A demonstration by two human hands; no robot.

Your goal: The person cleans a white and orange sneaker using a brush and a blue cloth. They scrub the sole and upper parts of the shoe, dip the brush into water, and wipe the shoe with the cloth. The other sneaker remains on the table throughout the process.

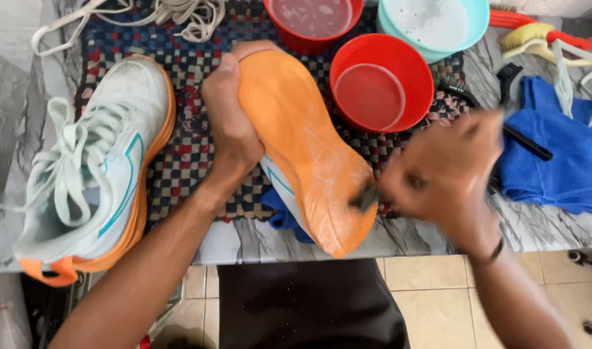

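Two hands at work over the bench [548, 226]. Left hand [230, 106] closed around the toe end of a shoe [305, 152], holding it sole up, orange sole toward the camera, heel end near the bench edge. Right hand [446, 173] blurred, fingers curled shut on a small dark brush [368, 196], bristles touching the sole near the heel. Wet, pale smears on that part of the sole.

Under the shoe, a blue cloth [280, 213] peeking out, lying on a checked mat [192, 148]. On the left side of the mat, second shoe [92, 168] upright, white with teal lines, orange sole, laces in place, well apart from the held shoe. Loose laces [173, 13] at the top of the mat.

Behind the held shoe, three bowls: red bowl [381, 81] just beside the sole, with clear water; another red bowl [312, 22] farther back with cloudy liquid; teal bowl [435, 22] next to it with foam. At the right, blue towel [557, 155] folded on the bench, black brush [519, 129] partly on it. At the top right corner, yellow brush [531, 35] with red handle. Below the bench, tile floor [418, 274] and dark clothing of the person.
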